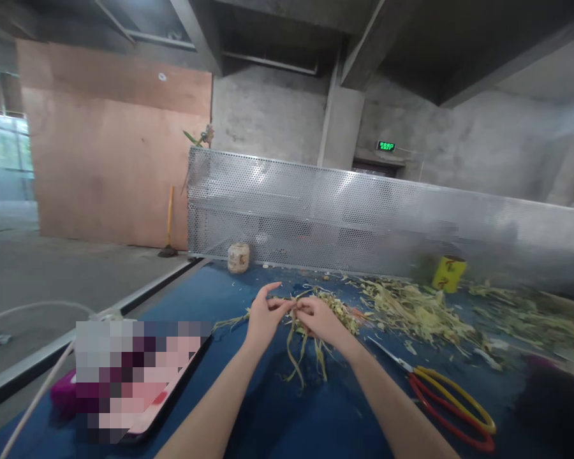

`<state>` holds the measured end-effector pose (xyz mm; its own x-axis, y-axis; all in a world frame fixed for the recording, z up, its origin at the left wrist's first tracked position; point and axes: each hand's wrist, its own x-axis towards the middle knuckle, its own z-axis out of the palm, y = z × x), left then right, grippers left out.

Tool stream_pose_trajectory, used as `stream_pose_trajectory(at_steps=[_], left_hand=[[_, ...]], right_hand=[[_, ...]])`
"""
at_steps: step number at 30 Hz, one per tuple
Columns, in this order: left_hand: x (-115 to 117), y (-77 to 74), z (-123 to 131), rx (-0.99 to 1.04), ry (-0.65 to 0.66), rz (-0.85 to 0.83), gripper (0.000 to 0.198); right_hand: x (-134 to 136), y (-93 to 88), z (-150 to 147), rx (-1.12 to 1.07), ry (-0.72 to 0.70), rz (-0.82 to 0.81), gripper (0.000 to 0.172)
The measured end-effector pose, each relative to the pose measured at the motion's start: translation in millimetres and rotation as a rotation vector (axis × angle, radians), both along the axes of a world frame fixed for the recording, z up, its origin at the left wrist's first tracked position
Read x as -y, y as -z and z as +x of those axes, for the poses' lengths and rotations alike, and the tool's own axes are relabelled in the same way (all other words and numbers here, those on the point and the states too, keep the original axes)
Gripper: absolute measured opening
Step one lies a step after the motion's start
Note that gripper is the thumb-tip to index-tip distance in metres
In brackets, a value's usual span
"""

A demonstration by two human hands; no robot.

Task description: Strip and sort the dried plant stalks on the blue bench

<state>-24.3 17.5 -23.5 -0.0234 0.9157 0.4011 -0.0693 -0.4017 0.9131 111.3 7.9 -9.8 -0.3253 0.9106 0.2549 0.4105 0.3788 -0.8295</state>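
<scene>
Both my hands meet over the blue table at a small bundle of dried plant strands. My left hand pinches the strands with thumb and fingers, its index finger lifted. My right hand is closed round the bundle's top, and long pale leaves hang down from it onto the cloth. A clump of small dried bits sits just behind my right hand.
Scissors with red and yellow handles lie at the right. A heap of dry stalks spreads along the back right beside a yellow cup. A small jar stands by the perforated metal screen. A tablet lies at the left.
</scene>
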Motion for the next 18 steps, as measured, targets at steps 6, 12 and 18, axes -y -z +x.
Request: stream_pose_trajectory(at_steps=[6, 12, 18], left_hand=[[8, -1.8, 8, -0.008, 0.156, -0.062, 0.068], [8, 1.0, 8, -0.003, 0.264, -0.096, 0.075], [9, 0.4, 8, -0.061, 0.217, -0.061, 0.080]], right_hand=[[9, 0.7, 17, -0.236, -0.025, -0.026, 0.018], [6, 5.8, 18, -0.230, -0.035, -0.029, 0.020], [8, 11.9, 20, 0.037, 0.025, 0.126, 0.021]])
